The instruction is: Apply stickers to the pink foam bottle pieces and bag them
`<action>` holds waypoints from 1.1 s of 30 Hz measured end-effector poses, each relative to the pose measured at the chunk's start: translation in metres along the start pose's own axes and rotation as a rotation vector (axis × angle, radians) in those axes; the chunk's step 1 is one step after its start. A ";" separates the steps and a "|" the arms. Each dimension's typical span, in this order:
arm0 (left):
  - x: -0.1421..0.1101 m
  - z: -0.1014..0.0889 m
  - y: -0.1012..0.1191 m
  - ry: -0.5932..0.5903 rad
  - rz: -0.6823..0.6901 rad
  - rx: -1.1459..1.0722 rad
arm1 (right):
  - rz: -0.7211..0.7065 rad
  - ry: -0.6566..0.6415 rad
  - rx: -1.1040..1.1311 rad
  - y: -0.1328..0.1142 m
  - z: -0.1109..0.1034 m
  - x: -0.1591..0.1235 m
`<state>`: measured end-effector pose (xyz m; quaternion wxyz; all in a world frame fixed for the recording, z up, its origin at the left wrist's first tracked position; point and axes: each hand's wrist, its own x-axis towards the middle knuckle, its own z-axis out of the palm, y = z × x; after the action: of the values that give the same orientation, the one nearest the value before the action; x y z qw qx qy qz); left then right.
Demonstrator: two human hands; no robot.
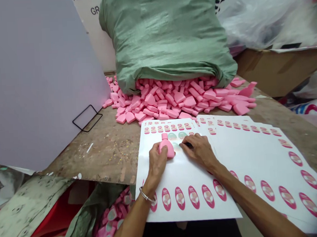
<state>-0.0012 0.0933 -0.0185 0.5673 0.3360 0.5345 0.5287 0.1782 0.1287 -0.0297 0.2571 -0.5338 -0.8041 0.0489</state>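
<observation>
**Left hand (158,160) closes around pink bottle (168,149) on a label sheet (190,179)**

The bottle sits at the upper middle of the sheet, its narrow neck pointing toward the top of the frame. It looks light, stiff and smooth, so it may slip; its wide body seems the best place to hold. The right hand (198,152) rests on the sheet just beside it, with its fingertips at a small dark object (187,145); I cannot tell whether they grip it. Beyond the sheet, a heap of pink bottles (168,100) spills from a green sack (166,35) at top centre.
</observation>
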 end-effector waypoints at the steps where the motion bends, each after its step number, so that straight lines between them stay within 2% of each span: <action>1: 0.001 0.000 -0.002 0.002 0.010 0.028 | -0.012 -0.011 0.017 0.000 -0.001 0.000; 4: 0.000 0.000 -0.002 0.001 0.046 0.068 | -0.028 -0.012 0.047 -0.002 -0.001 -0.002; 8: -0.001 0.002 0.005 -0.032 0.049 0.065 | 0.006 0.055 -0.048 -0.002 0.000 -0.002; 14: 0.005 0.003 0.006 -0.043 0.076 0.138 | 0.030 0.005 0.013 0.001 0.001 -0.001; 19: 0.006 0.001 0.001 -0.012 0.119 0.205 | 0.060 0.019 -0.002 0.001 0.002 0.002; 23: 0.007 -0.001 -0.004 -0.007 0.109 0.129 | 0.069 0.041 -0.031 -0.002 0.003 0.005; 29: 0.005 -0.001 -0.006 0.025 0.090 0.024 | -0.121 0.223 -0.077 -0.006 0.002 0.002; 33: 0.004 -0.003 -0.006 -0.004 0.121 -0.035 | -0.074 0.148 -0.116 0.002 0.002 0.001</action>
<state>-0.0034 0.0952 -0.0263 0.5411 0.3589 0.5026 0.5708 0.1787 0.1310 -0.0315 0.2859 -0.5201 -0.8035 -0.0469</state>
